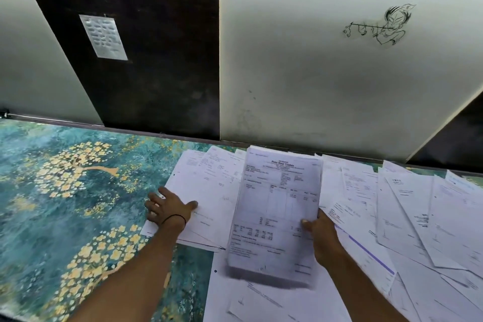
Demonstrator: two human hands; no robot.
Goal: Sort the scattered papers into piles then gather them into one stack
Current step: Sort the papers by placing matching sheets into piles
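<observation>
1. Gripping a thick bundle of white printed invoices [277,206] at its lower right edge, the right hand [320,232] pinches it above the counter [52,191].
2. Left hand [167,208], fingers spread, presses flat on a fanned white paper pile [209,191].
3. More loose white sheets [407,212] lie scattered to the right.

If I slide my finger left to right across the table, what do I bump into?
Flowery tablecloth → left hand pressing on a paper pile → held stack of papers → right hand → scattered papers.
</observation>
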